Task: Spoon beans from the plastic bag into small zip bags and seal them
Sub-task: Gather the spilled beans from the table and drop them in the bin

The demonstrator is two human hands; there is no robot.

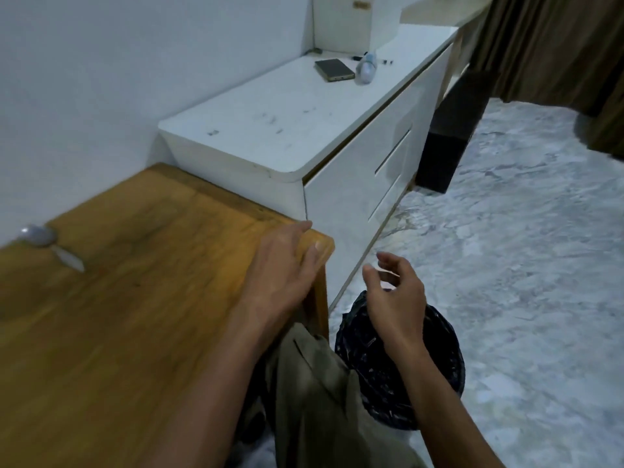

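- Neither hand grips anything: the left hand (285, 261) lies with straight fingers flat on the right corner of the wooden table (141, 298), fingertips reaching over the edge.
- Off the table, the right hand (393, 292) hangs in the air with loosely curled, parted fingers and holds nothing.
- Directly below the right hand stands a bin lined with a black plastic bag (398, 363) on the pale marbled floor (523, 248), just beside the table leg.
- A spoon (47, 241) lies on the far left of the table, bowl toward the wall, well apart from both hands.
- No beans or small zip bags show in this view.
- Beyond the table stands a white drawer cabinet (304, 130); a phone (334, 69) and a small bottle (367, 67) lie near each other on top.
- Brown curtains (557, 45) hang at the upper right.
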